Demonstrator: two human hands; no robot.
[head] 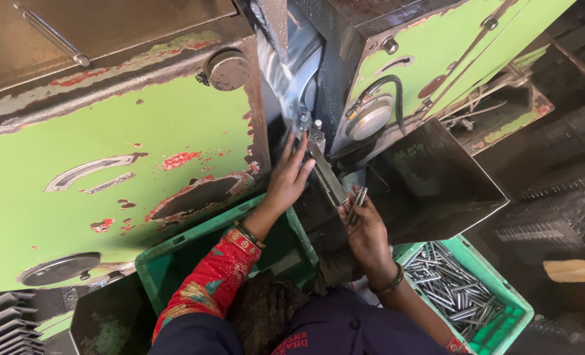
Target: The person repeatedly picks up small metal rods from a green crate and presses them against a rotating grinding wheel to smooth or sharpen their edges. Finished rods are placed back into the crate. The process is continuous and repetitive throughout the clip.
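My right hand is closed on a few steel pins, their long axes running up toward the slanted guide rail just left; my left hand rests open-fingered against that rail's upper end.

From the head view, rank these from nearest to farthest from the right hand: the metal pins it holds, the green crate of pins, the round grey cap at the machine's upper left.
1. Metal pins: in the right hand itself.
2. Green crate of pins: just below and right of that hand.
3. Round grey cap: far up and left, beyond the left hand.
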